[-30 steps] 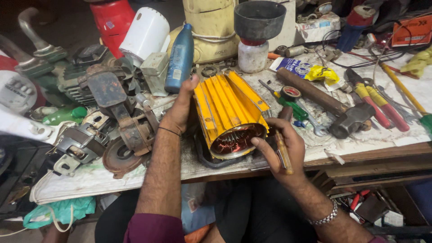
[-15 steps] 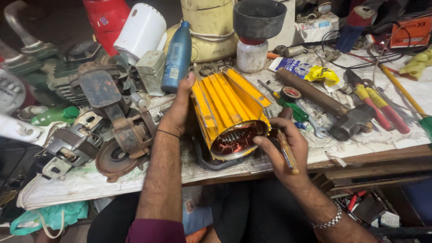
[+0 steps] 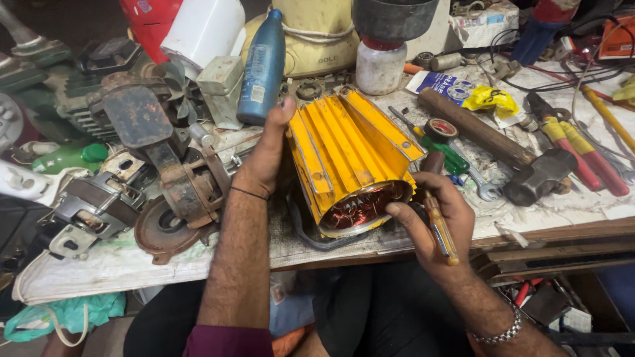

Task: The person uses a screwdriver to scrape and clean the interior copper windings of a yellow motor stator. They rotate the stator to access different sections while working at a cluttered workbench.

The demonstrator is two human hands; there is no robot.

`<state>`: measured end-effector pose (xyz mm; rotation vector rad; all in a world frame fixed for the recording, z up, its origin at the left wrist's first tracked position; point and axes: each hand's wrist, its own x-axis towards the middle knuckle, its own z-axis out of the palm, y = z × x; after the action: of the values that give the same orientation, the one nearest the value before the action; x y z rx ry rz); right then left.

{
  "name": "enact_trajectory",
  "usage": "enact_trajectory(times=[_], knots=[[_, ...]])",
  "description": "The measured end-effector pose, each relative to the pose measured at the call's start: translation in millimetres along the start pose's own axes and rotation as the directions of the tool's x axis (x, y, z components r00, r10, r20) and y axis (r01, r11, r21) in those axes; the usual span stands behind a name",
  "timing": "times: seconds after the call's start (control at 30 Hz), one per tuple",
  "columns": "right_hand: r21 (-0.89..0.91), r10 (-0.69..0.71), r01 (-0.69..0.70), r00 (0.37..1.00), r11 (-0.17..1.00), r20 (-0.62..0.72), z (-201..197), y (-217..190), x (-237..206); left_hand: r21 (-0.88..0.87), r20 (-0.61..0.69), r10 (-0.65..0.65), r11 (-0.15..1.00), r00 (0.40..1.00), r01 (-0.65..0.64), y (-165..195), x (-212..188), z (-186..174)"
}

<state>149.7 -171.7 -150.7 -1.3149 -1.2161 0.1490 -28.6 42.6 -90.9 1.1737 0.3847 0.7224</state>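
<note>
The left hand (image 3: 264, 158) has a thin dark band around its wrist, and a maroon sleeve edge shows low on that forearm. The right hand (image 3: 433, 221) has a silver metal link bracelet at its wrist. Both forearms are bare and hairy. Dark trousers cover the lap below.

The right hand (image 3: 433, 221) hides the screwdriver (image 3: 440, 230) tip; the red container (image 3: 149, 23) is cut off at the frame's upper left.
</note>
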Motion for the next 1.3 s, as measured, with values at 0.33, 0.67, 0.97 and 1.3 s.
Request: enact_trajectory(times=[0.33,0.67,0.97,1.3], knots=[[0.041,0.032,-0.032,0.999,0.999,0.001,-0.2,0.9,-3.6,0.034,-0.018,0.047,0.998,0.999,-0.046,-3.0,-1.6,-2.8],[0.035,0.079,-0.078,0.997,0.996,-0.019,0.3,6.5,-8.3,-0.035,0.055,-0.039,0.999,0.998,0.041,-6.4,-5.2,-4.8],[0.072,0.145,-0.143,0.989,0.987,-0.012,-0.7,12.5,-11.5,-0.012,0.085,-0.042,0.999,0.996,0.043,-6.2,-4.2,-7.6],[0.026,0.107,-0.107,0.994,0.994,-0.001,-2.5,8.7,-9.0,-0.04,0.089,-0.041,0.998,0.995,0.044,-6.0,-5.7,-5.9]])
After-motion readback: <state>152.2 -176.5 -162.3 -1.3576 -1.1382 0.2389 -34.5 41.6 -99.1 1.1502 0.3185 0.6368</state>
